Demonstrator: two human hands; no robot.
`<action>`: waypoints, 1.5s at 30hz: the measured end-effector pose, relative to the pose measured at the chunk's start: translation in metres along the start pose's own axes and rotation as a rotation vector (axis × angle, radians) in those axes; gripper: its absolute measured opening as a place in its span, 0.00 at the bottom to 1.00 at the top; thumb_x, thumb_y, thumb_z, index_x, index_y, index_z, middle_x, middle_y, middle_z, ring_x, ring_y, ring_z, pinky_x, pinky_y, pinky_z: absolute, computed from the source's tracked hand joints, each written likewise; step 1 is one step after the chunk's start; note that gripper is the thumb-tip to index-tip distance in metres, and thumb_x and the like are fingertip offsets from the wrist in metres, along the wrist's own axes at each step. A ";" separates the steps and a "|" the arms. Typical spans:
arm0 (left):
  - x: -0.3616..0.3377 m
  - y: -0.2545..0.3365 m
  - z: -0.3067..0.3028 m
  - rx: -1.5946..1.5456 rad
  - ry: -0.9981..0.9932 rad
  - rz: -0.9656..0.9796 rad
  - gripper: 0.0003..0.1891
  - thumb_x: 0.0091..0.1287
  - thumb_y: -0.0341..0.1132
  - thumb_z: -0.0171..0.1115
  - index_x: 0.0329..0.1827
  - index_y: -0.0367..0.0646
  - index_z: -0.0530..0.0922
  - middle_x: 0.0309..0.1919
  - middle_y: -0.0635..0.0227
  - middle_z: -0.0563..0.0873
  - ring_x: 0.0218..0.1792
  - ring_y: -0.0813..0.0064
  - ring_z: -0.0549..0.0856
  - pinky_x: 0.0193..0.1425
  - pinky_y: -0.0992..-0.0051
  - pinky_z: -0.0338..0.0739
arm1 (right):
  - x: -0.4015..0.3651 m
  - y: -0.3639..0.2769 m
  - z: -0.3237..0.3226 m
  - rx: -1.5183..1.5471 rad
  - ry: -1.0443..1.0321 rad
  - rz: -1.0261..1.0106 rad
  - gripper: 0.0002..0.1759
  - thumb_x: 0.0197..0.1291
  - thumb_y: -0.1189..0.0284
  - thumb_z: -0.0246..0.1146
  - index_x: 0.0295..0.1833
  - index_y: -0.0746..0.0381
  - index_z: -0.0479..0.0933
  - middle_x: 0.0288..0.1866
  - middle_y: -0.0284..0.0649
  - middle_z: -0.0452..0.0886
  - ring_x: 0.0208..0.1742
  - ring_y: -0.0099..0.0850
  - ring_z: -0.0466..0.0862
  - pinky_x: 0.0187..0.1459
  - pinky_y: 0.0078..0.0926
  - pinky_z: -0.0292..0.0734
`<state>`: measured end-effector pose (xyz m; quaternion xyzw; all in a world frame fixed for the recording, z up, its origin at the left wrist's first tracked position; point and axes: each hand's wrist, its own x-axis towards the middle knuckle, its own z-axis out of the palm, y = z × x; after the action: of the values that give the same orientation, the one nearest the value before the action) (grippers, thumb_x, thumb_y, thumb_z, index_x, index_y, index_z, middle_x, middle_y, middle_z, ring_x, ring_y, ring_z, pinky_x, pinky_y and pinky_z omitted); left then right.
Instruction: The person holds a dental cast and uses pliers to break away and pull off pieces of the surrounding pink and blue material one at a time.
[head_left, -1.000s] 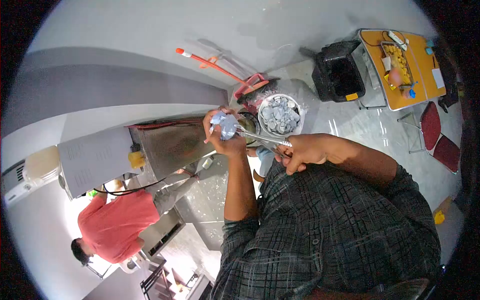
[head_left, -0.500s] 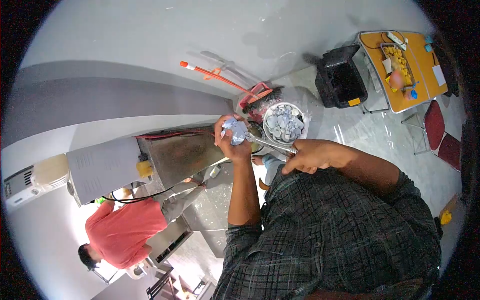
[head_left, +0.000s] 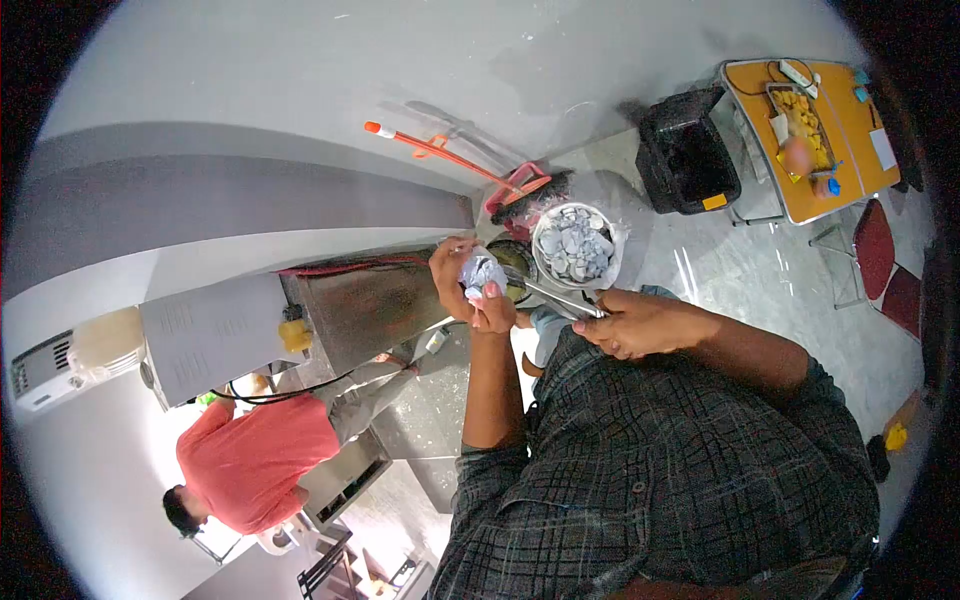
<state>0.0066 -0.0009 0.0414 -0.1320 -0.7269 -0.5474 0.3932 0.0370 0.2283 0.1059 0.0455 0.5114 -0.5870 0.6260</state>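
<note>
My left hand is closed around a crumpled pale grey-blue piece, with its thumb over the near edge. A metal tool with long handles is gripped in my right hand; its far end is close to the pale piece, and I cannot tell whether they touch. Just beyond the tool stands a white bucket full of pale grey pieces.
An orange-handled broom and a red dustpan lean by the wall. A black bin and a yellow table are at upper right, with dark red chairs below. A person in a red shirt is at lower left.
My left hand has turned a little and its thumb now lies over the pale piece. My right hand and the tool have shifted slightly right and down. The view has shifted slightly.
</note>
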 end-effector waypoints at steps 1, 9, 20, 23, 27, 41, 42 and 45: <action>0.000 0.001 0.003 0.010 0.016 0.028 0.26 0.67 0.51 0.59 0.52 0.34 0.72 0.45 0.51 0.78 0.44 0.61 0.79 0.50 0.61 0.77 | -0.001 0.003 -0.001 0.124 -0.096 -0.033 0.17 0.73 0.57 0.60 0.41 0.58 0.68 0.25 0.25 0.63 0.23 0.13 0.61 0.19 0.16 0.55; 0.004 0.015 0.009 -0.223 0.050 -0.269 0.24 0.65 0.49 0.56 0.50 0.33 0.74 0.44 0.49 0.80 0.40 0.61 0.80 0.45 0.64 0.77 | -0.019 0.004 0.001 -0.802 0.360 -0.390 0.21 0.74 0.59 0.54 0.42 0.68 0.79 0.33 0.57 0.83 0.39 0.54 0.84 0.43 0.48 0.77; 0.003 0.018 0.006 -0.922 -0.173 -1.027 0.25 0.69 0.52 0.49 0.52 0.37 0.75 0.36 0.52 0.81 0.31 0.60 0.82 0.34 0.64 0.80 | -0.028 0.020 -0.012 -0.915 0.465 -0.447 0.14 0.66 0.67 0.63 0.43 0.69 0.77 0.34 0.57 0.82 0.39 0.57 0.83 0.43 0.50 0.76; -0.003 0.022 0.012 -0.864 -0.120 -1.117 0.22 0.71 0.51 0.50 0.51 0.38 0.76 0.38 0.54 0.83 0.32 0.61 0.83 0.34 0.65 0.79 | -0.022 0.032 -0.016 -1.094 0.588 -0.499 0.14 0.61 0.68 0.63 0.43 0.69 0.77 0.35 0.58 0.83 0.40 0.55 0.85 0.47 0.52 0.77; -0.013 0.013 0.010 -0.562 -0.069 -1.081 0.21 0.70 0.50 0.52 0.48 0.39 0.79 0.38 0.57 0.85 0.33 0.64 0.84 0.35 0.65 0.80 | -0.026 0.029 -0.005 -1.143 0.713 -0.418 0.14 0.54 0.71 0.64 0.44 0.69 0.76 0.36 0.56 0.83 0.42 0.52 0.85 0.47 0.52 0.78; -0.006 0.024 -0.006 -0.489 -0.218 -1.443 0.24 0.71 0.52 0.54 0.40 0.34 0.84 0.28 0.63 0.85 0.27 0.67 0.85 0.25 0.67 0.79 | -0.039 0.021 -0.005 -1.452 0.914 -0.489 0.14 0.54 0.73 0.61 0.46 0.67 0.77 0.39 0.49 0.83 0.39 0.46 0.86 0.40 0.45 0.80; -0.006 0.023 -0.006 -0.489 -0.214 -1.443 0.24 0.71 0.52 0.54 0.40 0.34 0.84 0.28 0.63 0.85 0.27 0.67 0.85 0.25 0.67 0.79 | -0.037 0.022 -0.005 -1.431 0.907 -0.476 0.15 0.51 0.74 0.63 0.45 0.66 0.76 0.39 0.48 0.82 0.40 0.46 0.85 0.42 0.45 0.79; -0.005 0.023 -0.007 -0.482 -0.208 -1.463 0.25 0.71 0.51 0.54 0.40 0.33 0.83 0.28 0.63 0.85 0.26 0.68 0.84 0.25 0.68 0.78 | -0.027 0.026 -0.011 -1.360 0.878 -0.476 0.16 0.47 0.76 0.65 0.44 0.66 0.74 0.39 0.48 0.81 0.41 0.48 0.84 0.43 0.46 0.78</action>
<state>0.0268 0.0027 0.0547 0.2489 -0.5233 -0.7953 -0.1782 0.0567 0.2622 0.1058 -0.2263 0.9464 -0.1963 0.1209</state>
